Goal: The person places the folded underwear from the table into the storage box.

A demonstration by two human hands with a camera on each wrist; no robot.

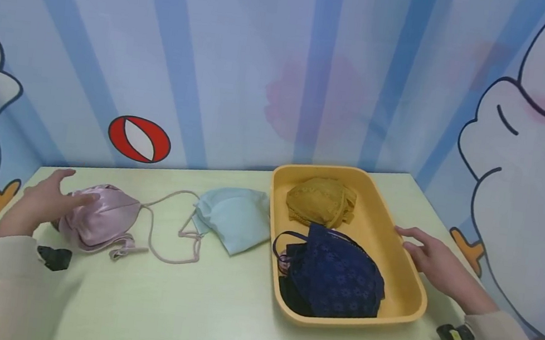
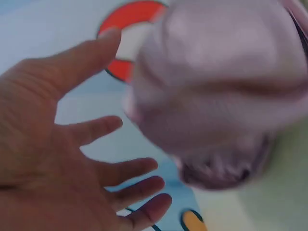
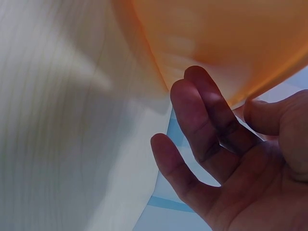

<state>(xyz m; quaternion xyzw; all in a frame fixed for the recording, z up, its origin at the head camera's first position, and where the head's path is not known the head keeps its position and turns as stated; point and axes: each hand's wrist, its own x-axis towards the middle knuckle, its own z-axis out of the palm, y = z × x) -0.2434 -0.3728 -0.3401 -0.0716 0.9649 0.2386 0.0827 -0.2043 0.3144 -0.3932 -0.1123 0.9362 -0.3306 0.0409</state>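
Note:
A folded pink satin bra (image 1: pixel 108 216) with thin straps lies at the left of the table. My left hand (image 1: pixel 49 200) is over its left side, thumb and fingers spread; in the left wrist view the hand (image 2: pixel 72 139) holds nothing and the pink bra (image 2: pixel 216 82) stands beyond the fingertips. At the right, a yellow plastic bin (image 1: pixel 401 257) holds a mustard lace bra (image 1: pixel 321 201) and a navy lace bra (image 1: pixel 341 276), with something black partly hidden under the navy one. My right hand (image 1: pixel 436 261) touches the bin's right rim with loosely extended fingers.
A light blue folded piece of cloth (image 1: pixel 234 216) lies against the bin's left side. Pink straps (image 1: pixel 168 262) trail across the table (image 1: pixel 161 309) towards it. A striped, cartoon-printed backdrop (image 1: pixel 242 77) rises behind the table and at its sides.

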